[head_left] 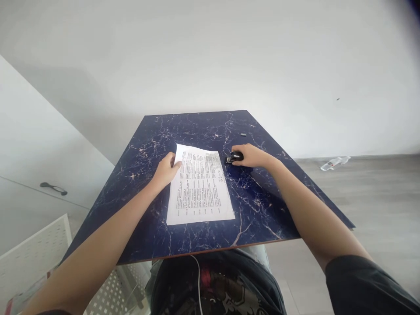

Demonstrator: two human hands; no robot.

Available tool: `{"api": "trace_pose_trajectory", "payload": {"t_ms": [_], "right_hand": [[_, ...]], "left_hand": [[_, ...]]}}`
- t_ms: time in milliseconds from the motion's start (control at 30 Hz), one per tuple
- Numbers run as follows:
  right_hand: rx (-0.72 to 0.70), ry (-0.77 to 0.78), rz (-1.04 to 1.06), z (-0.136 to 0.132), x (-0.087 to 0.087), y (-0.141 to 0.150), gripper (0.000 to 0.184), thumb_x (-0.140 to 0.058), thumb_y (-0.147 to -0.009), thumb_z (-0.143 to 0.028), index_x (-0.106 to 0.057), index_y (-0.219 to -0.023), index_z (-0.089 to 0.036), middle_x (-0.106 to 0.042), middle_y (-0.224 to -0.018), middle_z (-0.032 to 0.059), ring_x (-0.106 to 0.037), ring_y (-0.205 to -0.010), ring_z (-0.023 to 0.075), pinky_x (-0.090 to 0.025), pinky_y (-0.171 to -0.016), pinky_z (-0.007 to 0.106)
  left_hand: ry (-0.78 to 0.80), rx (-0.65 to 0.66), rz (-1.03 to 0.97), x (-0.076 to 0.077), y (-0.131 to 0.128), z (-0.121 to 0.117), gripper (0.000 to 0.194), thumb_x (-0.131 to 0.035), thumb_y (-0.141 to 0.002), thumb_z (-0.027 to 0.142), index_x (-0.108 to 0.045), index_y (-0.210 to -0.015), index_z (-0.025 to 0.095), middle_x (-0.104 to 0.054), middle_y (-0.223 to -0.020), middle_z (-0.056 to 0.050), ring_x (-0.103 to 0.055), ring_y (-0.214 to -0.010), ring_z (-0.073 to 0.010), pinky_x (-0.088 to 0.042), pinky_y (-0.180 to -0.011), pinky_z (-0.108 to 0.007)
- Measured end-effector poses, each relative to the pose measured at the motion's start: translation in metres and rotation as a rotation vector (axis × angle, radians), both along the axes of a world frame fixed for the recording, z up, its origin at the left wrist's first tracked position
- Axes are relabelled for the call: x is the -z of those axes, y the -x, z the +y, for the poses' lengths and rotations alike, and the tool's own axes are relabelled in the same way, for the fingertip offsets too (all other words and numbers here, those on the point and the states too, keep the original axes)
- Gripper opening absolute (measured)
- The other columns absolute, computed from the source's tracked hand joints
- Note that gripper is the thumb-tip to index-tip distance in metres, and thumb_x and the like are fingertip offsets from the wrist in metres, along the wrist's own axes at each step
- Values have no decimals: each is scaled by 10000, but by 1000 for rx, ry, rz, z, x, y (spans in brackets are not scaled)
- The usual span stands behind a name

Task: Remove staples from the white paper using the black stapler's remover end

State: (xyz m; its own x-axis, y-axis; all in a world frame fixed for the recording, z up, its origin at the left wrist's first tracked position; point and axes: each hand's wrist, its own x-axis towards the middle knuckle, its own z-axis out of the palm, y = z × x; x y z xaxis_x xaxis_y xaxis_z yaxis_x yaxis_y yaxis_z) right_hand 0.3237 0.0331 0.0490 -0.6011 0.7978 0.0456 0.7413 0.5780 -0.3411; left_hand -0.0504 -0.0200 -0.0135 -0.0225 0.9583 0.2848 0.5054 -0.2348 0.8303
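Black and shiny, a small rounded stapler (237, 155) sits in the right hand (252, 156), with the fingers (236, 163) closed around its body. It is just to the right of the white paper (200, 188) with rows of dark print, near the paper's far right corner, and a thin strip of the dark blue worktop (197, 240) with pale squiggly lines shows between the two. The stapler's long way runs from side to side, and its front end points left, at the paper's edge. The right hand is the nearer one to that edge, as the left hand (164, 173) is over on the other side. The left hand's fingers (171, 156) are pinched on the paper's left edge, up near the far left corner, with the thumb on top. That corner looks lifted a bit. The paper's long way runs from near the person to the far side, so the stapler points across it, not along it. A little dark grey bar (243, 134) lies past the right hand, apart from the stapler.
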Motion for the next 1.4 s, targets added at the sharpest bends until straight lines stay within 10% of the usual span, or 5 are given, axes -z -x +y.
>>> {"api": "trace_pose_trajectory", "payload": {"t_ms": [300,500,767,1400], "right_hand": [[60,86,131,-4,-5,4,495,-683,-832,-695,-703,-826,-201,-710,-840,85,-611,-747,229,-432,-695,368],[397,94,347,8,11,9,789,-288,-964,-819,-732,-805,-185,-739,-883,130,-662,-874,269,-459,-794,356],[377,-6,213,13,24,23,672,-331,-993,-739,-341,-540,-242,-433,-527,26,-449,-559,176,-333,-613,343],[366,14,202,-2,16,44,626,-380,-1017,-646,-327,-548,-234,-346,-525,15,-357,-519,151,-326,-584,364]], "left_hand": [[-7,68,-313,-9,-15,-8,187,-601,-950,277,-566,-1128,233,-741,-1005,-69,-735,-938,-239,-580,-851,-409],[16,121,-393,-12,-20,-11,206,-589,-953,273,-627,-1137,191,-750,-1072,-90,-734,-985,-243,-591,-896,-423],[15,100,-339,-6,-23,-10,213,-606,-922,247,-684,-1111,187,-747,-1090,-96,-714,-1050,-248,-576,-923,-410],[43,101,-351,-8,-32,-15,193,-597,-923,218,-705,-1081,185,-755,-991,-81,-722,-1008,-251,-590,-892,-416]]}}
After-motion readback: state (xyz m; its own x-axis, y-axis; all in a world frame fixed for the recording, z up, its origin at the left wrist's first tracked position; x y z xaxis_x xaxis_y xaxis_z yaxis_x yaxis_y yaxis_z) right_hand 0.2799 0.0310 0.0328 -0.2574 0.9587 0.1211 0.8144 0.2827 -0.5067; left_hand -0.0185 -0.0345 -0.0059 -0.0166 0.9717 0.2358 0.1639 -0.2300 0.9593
